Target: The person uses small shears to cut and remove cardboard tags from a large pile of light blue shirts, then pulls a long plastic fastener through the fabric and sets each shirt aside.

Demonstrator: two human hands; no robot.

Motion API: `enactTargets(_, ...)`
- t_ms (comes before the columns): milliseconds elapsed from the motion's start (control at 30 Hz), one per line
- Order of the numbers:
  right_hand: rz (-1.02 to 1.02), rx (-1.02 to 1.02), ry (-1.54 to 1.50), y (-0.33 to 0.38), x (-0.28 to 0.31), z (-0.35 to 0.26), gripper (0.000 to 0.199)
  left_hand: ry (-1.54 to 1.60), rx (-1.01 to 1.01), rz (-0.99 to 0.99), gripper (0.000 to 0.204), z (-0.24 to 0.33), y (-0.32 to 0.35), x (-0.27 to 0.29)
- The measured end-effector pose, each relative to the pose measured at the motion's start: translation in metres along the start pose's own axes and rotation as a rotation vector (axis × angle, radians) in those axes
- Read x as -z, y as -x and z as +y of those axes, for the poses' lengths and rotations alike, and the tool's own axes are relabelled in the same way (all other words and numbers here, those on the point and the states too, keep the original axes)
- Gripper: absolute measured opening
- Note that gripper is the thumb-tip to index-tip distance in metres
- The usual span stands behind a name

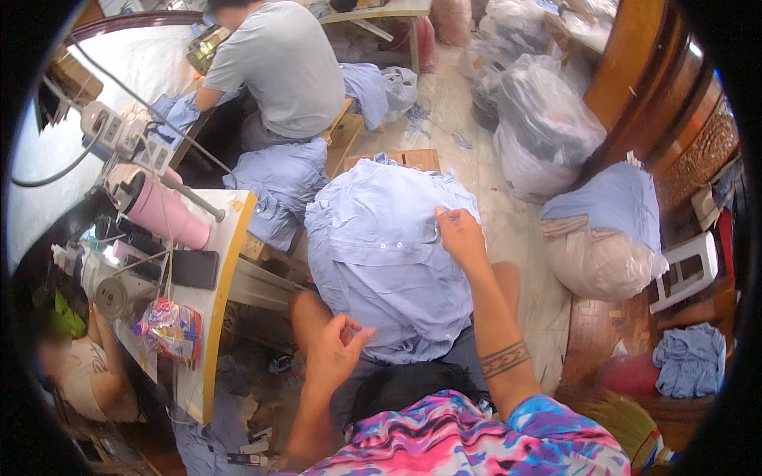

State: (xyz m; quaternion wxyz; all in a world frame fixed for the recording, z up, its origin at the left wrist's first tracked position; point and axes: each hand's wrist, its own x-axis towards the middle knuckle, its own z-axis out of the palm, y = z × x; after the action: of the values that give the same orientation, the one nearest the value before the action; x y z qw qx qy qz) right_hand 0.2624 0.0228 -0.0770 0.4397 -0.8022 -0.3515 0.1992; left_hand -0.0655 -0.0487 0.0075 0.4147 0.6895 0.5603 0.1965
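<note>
Right hand (460, 236) is pinching a fold of the light blue shirt (381, 254) near its upper right edge, fingers closed on the fabric, forearm stretched out across the lap. The shirt is draped in a big heap over the person's knees, snap buttons showing down the placket. Left hand (337, 349) hovers just off the shirt's lower left edge, fingers curled in with thumb meeting fingertips; can't tell if there's anything in that pinch.

Packaging-wise: a crinkly red, white and blue packet (167, 325) sits on the yellow-edged table (230, 238) to the left, next to a black phone (194, 270) and a pink tumbler (163, 210). Clear plastic sacks (540, 119) bulge by the far right, and a beige sack topped with blue cloth (607, 238) sits nearer.
</note>
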Motion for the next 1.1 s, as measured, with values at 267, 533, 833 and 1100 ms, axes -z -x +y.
enactTargets(267, -0.190, -0.246, -0.525, 0.000, 0.002, 0.006, 0.041, 0.034, -0.522, 0.176, 0.024, 0.045, -0.119, -0.045)
enactTargets(533, -0.274, -0.081, -1.019, 0.071, 0.052, -0.065, 0.030, 0.274, -0.548, -0.036, 0.024, 0.096, -0.107, -0.055)
enactTargets(833, -0.382, 0.147, -1.090, 0.150, 0.067, -0.090, 0.029, 0.343, -0.494, -0.012, 0.024, 0.094, -0.019, 0.005)
enactTargets(1100, -0.273, 0.500, -0.679, 0.178, 0.063, -0.128, 0.023, 0.086, -0.645, 0.157, 0.020, 0.090, 0.005, 0.038)
